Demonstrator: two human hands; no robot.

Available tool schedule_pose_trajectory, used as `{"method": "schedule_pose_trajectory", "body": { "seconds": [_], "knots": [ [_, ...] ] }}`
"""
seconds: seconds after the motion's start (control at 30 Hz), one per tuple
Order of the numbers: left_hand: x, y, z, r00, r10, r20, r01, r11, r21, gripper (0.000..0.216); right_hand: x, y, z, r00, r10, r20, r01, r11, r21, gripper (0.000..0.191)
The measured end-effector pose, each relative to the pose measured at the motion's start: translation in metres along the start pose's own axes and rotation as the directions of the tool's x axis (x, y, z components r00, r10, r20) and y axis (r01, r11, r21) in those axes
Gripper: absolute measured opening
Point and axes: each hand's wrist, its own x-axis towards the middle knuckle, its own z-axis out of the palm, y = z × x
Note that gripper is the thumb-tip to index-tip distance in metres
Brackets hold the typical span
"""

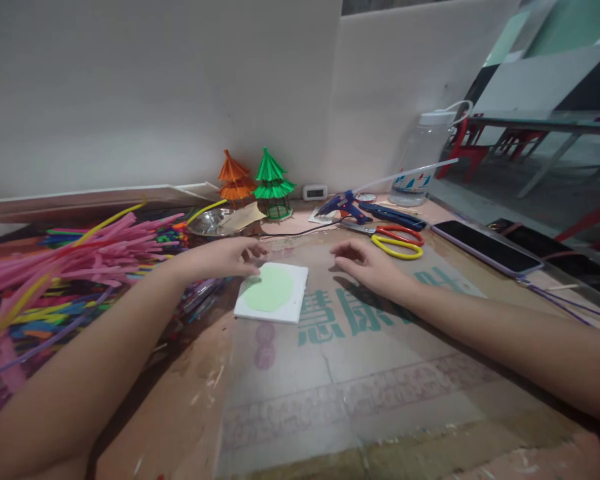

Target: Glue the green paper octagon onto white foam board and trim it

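Observation:
A white square foam board (299,293) lies on the plastic-covered table, with a light green rounded paper piece (269,289) on top. My left hand (233,257) hovers at the board's upper left corner, fingers loosely curved and apart, nothing visible in them. To the right of the board is my right hand (363,265), its thumb and fingers apart and no thing between them. Scissors with one red and one yellow handle (399,250) lie just beyond the right hand. Behind them rests a blue glue gun (345,205) with a long white glue stick in it.
Pink and multicoloured pipe cleaners (95,250) heap at the left. A metal bowl (213,223), an orange tiered model (235,177) and a green one (274,187) stand near the wall. At right are a water bottle (420,160), blue pliers (393,215) and a phone (487,247).

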Motion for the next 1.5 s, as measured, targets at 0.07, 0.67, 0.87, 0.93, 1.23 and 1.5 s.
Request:
{"method": "schedule_pose_trajectory", "body": {
  "seconds": [0.07, 0.67, 0.87, 0.93, 1.23, 1.5],
  "knots": [
    [-0.008, -0.005, -0.005, 0.980, 0.088, 0.181, -0.103, 0.992, 0.079, 0.084, -0.004, -0.003, 0.000, 0.989, -0.142, 0.028, 0.144, 0.977, -0.155, 0.016],
    [0.007, 0.036, 0.069, 0.936, 0.301, -0.184, -0.219, 0.904, 0.368, 0.062, -0.005, 0.005, -0.003, 0.908, -0.259, 0.330, 0.380, 0.841, -0.386, 0.052],
    [0.002, 0.051, 0.072, 0.906, 0.397, -0.148, -0.328, 0.878, 0.347, 0.054, -0.012, -0.005, -0.002, 0.859, -0.320, 0.400, 0.467, 0.811, -0.354, 0.047],
    [0.000, 0.054, 0.075, 0.907, 0.401, -0.127, -0.336, 0.873, 0.353, 0.051, -0.014, -0.007, -0.001, 0.844, -0.342, 0.412, 0.487, 0.811, -0.325, 0.045],
    [-0.005, 0.062, 0.079, 0.917, 0.386, -0.099, -0.303, 0.837, 0.455, 0.046, -0.014, -0.010, 0.001, 0.844, -0.324, 0.427, 0.480, 0.810, -0.336, 0.044],
    [-0.007, 0.066, 0.085, 0.909, 0.403, -0.109, -0.269, 0.764, 0.586, 0.035, -0.013, -0.008, 0.002, 0.845, -0.339, 0.414, 0.487, 0.808, -0.332, 0.043]
  ]
}}
